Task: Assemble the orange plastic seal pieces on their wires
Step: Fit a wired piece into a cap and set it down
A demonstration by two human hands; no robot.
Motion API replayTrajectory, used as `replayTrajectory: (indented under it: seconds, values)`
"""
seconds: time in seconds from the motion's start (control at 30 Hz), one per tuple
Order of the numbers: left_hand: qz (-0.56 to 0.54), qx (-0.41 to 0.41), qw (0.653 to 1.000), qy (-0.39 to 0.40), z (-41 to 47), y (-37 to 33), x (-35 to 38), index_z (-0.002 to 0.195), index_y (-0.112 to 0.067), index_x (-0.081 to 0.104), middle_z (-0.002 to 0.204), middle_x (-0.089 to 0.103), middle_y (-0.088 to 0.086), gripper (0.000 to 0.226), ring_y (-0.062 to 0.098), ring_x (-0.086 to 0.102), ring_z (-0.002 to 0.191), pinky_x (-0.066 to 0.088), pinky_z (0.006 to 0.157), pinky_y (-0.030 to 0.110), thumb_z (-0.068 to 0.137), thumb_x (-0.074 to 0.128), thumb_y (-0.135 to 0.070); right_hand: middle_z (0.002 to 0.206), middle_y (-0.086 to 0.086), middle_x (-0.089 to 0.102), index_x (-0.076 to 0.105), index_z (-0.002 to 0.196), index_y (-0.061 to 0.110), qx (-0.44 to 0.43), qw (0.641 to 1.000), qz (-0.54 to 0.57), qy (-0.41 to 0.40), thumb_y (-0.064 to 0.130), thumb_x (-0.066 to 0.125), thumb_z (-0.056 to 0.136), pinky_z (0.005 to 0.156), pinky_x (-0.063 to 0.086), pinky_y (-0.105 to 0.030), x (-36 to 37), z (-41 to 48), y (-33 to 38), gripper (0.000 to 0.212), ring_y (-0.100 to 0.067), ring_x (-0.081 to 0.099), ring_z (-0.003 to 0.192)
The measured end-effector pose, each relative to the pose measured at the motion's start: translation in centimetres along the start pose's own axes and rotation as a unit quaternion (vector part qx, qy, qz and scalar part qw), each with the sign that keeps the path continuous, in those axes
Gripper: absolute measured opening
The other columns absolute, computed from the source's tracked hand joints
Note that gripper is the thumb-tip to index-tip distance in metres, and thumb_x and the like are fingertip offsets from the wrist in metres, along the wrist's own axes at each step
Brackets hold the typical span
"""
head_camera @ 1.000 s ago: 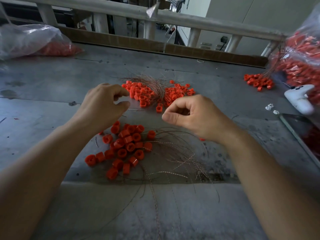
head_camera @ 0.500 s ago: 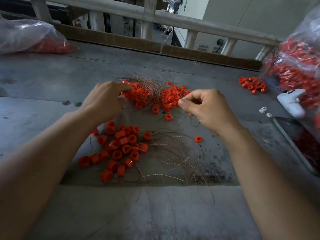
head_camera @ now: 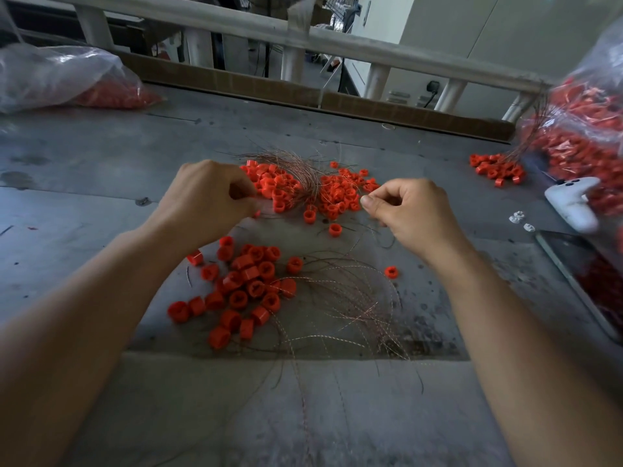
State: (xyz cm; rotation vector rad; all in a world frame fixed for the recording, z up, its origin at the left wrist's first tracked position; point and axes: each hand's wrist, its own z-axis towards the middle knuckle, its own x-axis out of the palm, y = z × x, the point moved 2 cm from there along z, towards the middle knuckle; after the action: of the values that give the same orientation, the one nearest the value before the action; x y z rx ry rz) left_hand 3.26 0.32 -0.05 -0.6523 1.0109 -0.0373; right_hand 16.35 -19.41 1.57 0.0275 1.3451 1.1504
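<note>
Right fingers (head_camera: 369, 201) pinching wire (head_camera: 375, 225), seal pile (head_camera: 337, 193) just beyond

Beyond your left hand (head_camera: 205, 197) the seal pieces (head_camera: 273, 187) are smooth orange plastic, the wires (head_camera: 300, 166) thin twisted metal. Below your right hand (head_camera: 414, 210) the table (head_camera: 371, 426) is matt, scuffed, stained grey metal.

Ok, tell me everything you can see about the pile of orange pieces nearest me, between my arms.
The near pile of orange seal pieces is a cluster of short, hollow, glossy plastic cylinders. Some stand open end up, others lie sideways. It rests on the grey worktable, thin twisted wires fanning from its right side. The left hand and right hand are beyond it, not touching.
</note>
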Motion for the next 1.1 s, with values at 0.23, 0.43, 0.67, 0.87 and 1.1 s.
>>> replayTrajectory:
  seconds: [0.23,0.43,0.67,0.87,1.1]
  values:
    - [-0.036,-0.006,0.999,0.011,-1.4,-2.0,-1.0,0.061,-0.028,0.057,0.059,0.056,-0.017,0.023,-0.005,0.053,0.052,0.034,0.046,-0.001,0.071,0.076,-0.022,0.099,0.007,0.063,0.067,0.108,0.017,-0.053,0.998,-0.035,0.029,0.022,0.058,0.089,0.077,0.037,-0.01,1.4,0.4,0.5,0.021,-0.005,0.055,0.091]
    - [-0.033,0.015,0.998,0.043,-2.2,-3.5,-0.8,0.081,-0.022,0.07,0.068,0.059,-0.018,0.01,-0.007,0.053,0.064,0.04,0.052,0.002,0.073,0.074,-0.027,0.141,-0.003,0.042,0.053,0.128,0.023,-0.083,0.97,-0.176,0.147,0.036,0.044,0.095,0.111,0.019,-0.038,3.7,0.5,0.8,0.037,-0.018,0.032,0.131]
    - [-0.044,0.024,0.997,0.052,-2.4,-3.9,-0.7,0.079,-0.021,0.07,0.067,0.06,-0.018,0.007,-0.008,0.053,0.062,0.037,0.058,-0.001,0.074,0.074,-0.023,0.129,-0.006,0.051,0.056,0.123,0.012,-0.108,0.967,-0.188,0.135,0.031,0.043,0.095,0.106,0.026,-0.041,3.9,0.4,1.1,0.036,-0.02,0.042,0.122]
    - [-0.067,0.025,0.995,0.069,-2.5,-4.1,-0.7,0.076,-0.025,0.067,0.068,0.061,-0.017,0.007,-0.006,0.058,0.067,0.038,0.057,-0.004,0.074,0.074,-0.023,0.115,-0.002,0.06,0.063,0.114,0.011,-0.078,0.992,-0.033,0.088,0.027,0.051,0.093,0.084,0.033,-0.014,3.3,0.1,1.4,0.03,-0.01,0.051,0.104]
    - [-0.103,0.038,0.99,0.09,-2.8,-4.5,-0.6,0.068,-0.034,0.061,0.065,0.06,-0.018,0.019,-0.015,0.054,0.073,0.039,0.058,-0.004,0.072,0.075,-0.023,0.082,0.012,0.065,0.065,0.079,0.027,-0.013,0.989,0.145,0.017,0.005,0.059,0.086,0.084,0.05,-0.022,1.6,0.0,1.3,0.024,-0.004,0.063,0.082]
